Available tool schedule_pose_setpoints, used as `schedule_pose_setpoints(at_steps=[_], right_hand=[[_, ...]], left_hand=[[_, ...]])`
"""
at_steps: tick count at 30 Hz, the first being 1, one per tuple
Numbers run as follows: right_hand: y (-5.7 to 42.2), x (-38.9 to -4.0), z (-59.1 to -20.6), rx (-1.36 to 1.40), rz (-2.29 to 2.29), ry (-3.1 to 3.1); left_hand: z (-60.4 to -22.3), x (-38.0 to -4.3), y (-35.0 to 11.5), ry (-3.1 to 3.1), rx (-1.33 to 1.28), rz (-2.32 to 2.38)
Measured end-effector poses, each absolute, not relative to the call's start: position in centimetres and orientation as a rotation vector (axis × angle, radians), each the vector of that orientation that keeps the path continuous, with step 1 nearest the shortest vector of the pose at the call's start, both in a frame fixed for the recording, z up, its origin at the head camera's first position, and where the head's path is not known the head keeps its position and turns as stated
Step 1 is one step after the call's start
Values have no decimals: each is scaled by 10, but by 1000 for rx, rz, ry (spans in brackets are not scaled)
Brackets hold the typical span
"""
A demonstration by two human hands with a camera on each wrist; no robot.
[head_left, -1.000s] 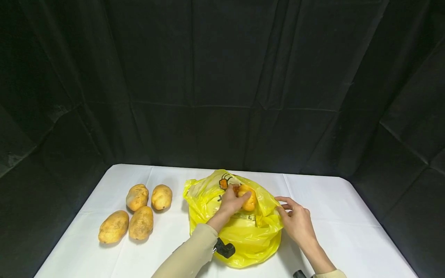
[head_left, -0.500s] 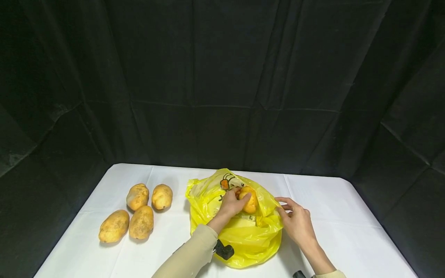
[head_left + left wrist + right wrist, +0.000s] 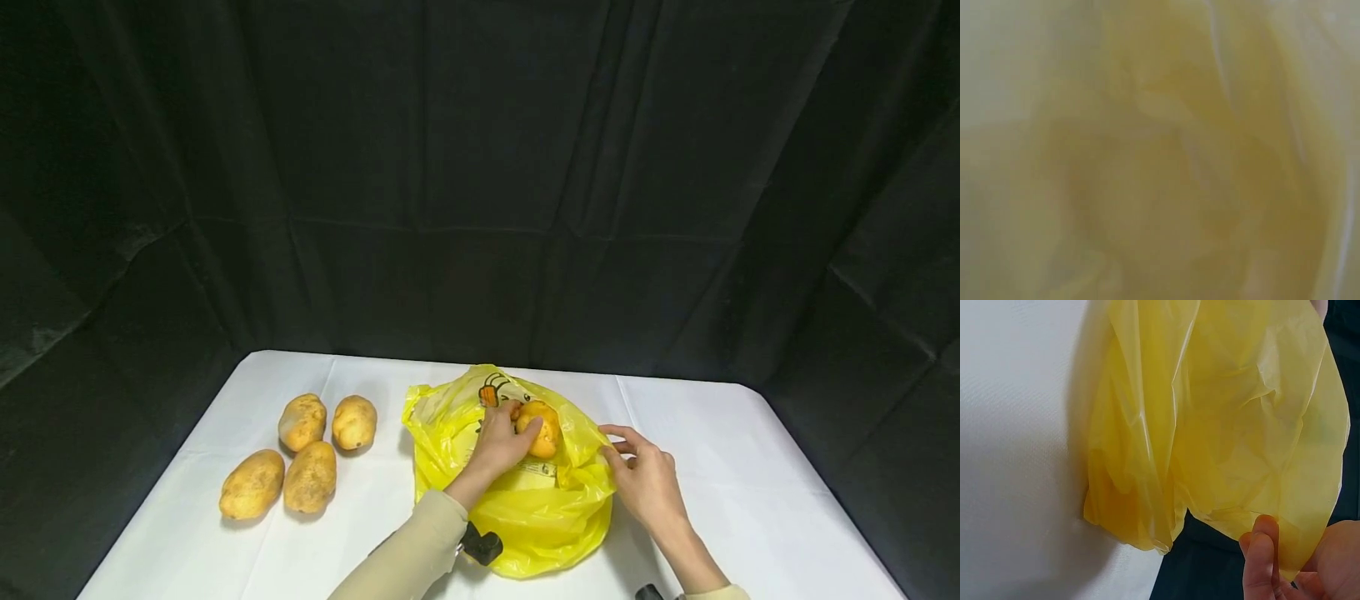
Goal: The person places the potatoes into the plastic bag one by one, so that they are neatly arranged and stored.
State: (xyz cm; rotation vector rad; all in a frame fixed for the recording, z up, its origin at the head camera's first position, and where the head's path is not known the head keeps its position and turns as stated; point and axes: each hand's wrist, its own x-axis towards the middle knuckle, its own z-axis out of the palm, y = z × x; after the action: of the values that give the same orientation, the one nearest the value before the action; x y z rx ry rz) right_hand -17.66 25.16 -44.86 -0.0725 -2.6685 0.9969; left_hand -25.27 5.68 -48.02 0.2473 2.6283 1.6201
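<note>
At the yellow bag (image 3: 543,533), left hand (image 3: 498,440) apparently gripping potato (image 3: 547,435), right hand (image 3: 647,479) pinching rim (image 3: 587,427).

A creased, matte black fabric drape (image 3: 480,167) hangs behind a white, cloth-covered counter with rounded far corners (image 3: 757,492). A long horizontal fold line crosses the drape, with vertical folds running through it. Black fabric also flanks the left and right sides, bearing paler creases. Light on the white cloth is bright, with soft shadows.
</note>
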Motion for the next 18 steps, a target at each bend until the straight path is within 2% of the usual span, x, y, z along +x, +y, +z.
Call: schedule_pose_setpoints(at_steps=[18], right_hand=[[249, -177, -450, -75, 1017, -2667]], left_hand=[[-451, -223, 15, 2626, 428, 1733]])
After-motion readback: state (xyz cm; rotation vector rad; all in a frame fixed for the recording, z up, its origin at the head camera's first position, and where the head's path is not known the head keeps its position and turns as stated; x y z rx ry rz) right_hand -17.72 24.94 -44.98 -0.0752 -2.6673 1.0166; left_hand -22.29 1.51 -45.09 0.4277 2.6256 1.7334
